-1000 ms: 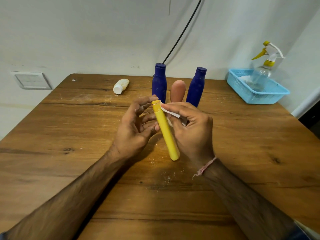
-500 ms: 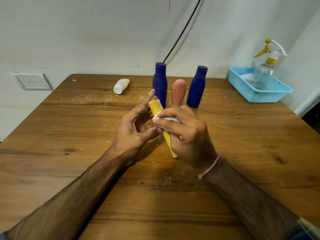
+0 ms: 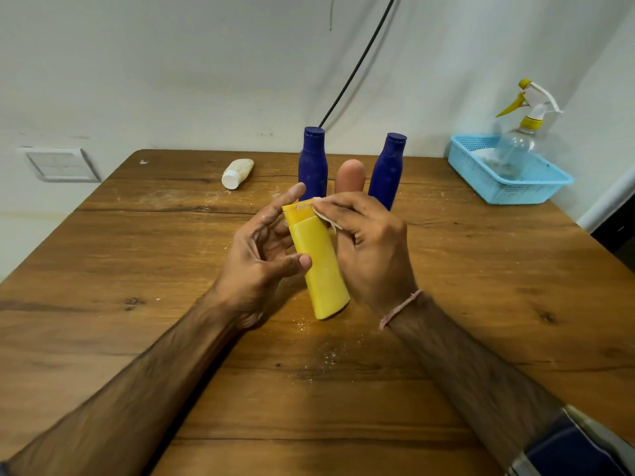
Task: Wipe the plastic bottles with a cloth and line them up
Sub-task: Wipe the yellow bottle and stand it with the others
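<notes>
A yellow plastic bottle is held tilted above the table's middle, cap end away from me. My left hand holds it with thumb on its side and fingers behind. My right hand pinches a small white cloth against the bottle's cap. Behind stand two dark blue bottles with a peach-coloured bottle between them. A small cream bottle with a white cap lies on its side at the back left.
A light blue basket at the table's back right holds a clear spray bottle with a yellow trigger. Pale dust speckles the wooden table under the hands. A black cable runs down the wall behind the bottles.
The yellow bottle has turned, now showing its broad face. My right hand slid the cloth from the bottle's body up to its cap.
</notes>
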`<action>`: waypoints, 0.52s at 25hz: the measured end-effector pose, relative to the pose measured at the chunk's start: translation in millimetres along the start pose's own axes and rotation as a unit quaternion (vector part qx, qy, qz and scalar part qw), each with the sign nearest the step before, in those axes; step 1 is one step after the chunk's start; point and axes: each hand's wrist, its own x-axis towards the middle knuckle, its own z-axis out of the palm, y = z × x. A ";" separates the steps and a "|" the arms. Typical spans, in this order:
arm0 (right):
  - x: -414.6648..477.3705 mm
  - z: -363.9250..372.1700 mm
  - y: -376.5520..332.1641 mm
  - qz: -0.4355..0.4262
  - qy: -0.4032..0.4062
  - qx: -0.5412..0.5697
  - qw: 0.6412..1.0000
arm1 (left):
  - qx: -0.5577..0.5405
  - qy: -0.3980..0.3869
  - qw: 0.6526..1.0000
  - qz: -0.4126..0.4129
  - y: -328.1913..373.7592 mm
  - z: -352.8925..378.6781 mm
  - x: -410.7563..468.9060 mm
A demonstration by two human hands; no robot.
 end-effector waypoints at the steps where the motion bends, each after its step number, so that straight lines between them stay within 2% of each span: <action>1: 5.0 2.7 -3.8 0.007 0.002 0.001 1.000 | -0.001 0.003 1.000 0.000 0.2 -0.3 0.3; 5: 4.3 3.4 -7.5 -0.115 -0.036 -0.039 0.992 | 0.008 0.015 1.000 0.005 2.1 -3.5 1.0; 6: 3.8 2.0 -3.3 -0.113 -0.033 -0.042 0.992 | 0.011 0.018 1.000 0.005 2.3 -4.1 1.2; 9: 5.9 2.2 3.1 -0.015 0.006 -0.015 1.000 | 0.016 0.028 0.999 0.001 2.6 -5.0 1.9; 13: 3.0 3.7 -4.0 -0.043 -0.001 -0.001 0.999 | 0.021 0.033 0.999 0.002 4.1 -6.3 3.5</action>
